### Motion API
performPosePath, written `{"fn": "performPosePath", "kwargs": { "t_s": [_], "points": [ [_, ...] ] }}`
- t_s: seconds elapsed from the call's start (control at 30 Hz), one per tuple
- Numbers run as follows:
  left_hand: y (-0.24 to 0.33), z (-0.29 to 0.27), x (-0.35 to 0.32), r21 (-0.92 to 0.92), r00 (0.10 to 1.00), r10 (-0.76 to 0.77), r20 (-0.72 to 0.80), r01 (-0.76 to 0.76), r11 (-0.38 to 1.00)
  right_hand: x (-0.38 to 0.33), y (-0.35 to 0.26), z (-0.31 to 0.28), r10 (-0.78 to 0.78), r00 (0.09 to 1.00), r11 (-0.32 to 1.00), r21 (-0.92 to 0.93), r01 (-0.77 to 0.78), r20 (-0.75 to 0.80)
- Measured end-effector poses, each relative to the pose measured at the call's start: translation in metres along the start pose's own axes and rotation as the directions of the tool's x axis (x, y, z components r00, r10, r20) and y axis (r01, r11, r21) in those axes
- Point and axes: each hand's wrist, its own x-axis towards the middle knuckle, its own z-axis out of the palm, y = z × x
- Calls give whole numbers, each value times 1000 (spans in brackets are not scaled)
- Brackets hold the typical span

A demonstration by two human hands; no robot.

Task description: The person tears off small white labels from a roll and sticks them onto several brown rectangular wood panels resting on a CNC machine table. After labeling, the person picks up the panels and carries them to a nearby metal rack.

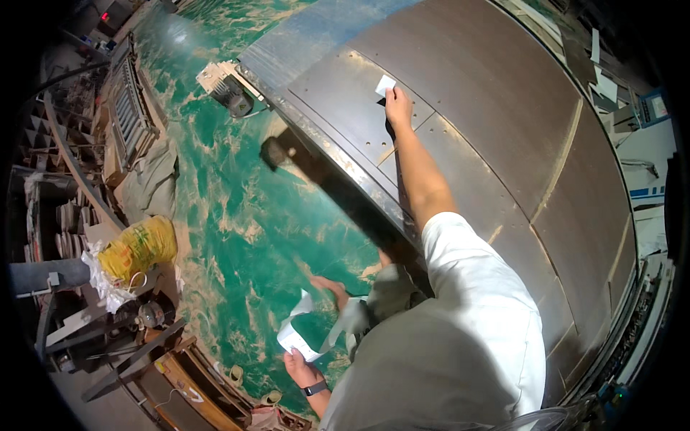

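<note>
My right hand (399, 109) reaches out over a dark brown panel (345, 90) and pinches a small white label (385, 85) by its near edge. The label is just above or on the panel; I cannot tell whether it touches. Down at the lower left, over the floor, my left hand (302, 370) grips a white strip of labels (296, 340). The strip curls in a loop, with one loose end rising and another part trailing toward my leg. A dark band sits on my left wrist.
More brown panels (460, 65) with drilled holes and dusty seams lie side by side on the large table. A motor (233, 98) juts from its left edge. On the green, sawdust-streaked floor (244, 237) stand a yellow bag (140, 250) on a grey pipe and a roller conveyor (131, 93).
</note>
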Motion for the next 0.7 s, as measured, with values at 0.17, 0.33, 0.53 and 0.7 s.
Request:
{"fn": "performPosePath", "kwargs": {
  "t_s": [0.17,0.33,0.53,0.7],
  "points": [
    [42,16,81,-11,993,-34,116,35,999,-75,-24,7,-739,603,378,-555,741,300],
    [92,68,176,134,928,57,368,-114,984,-135,-130,7,-103,709,782,-384,491,697],
    [133,137,222,31,795,114,596,-165,986,-250,-308,0,-666,672,730,100,676,324],
    [122,178,205,-57,652,9,758,52,997,-295,-305,-12,-616,573,645,-71,761,541]
  ]
}}
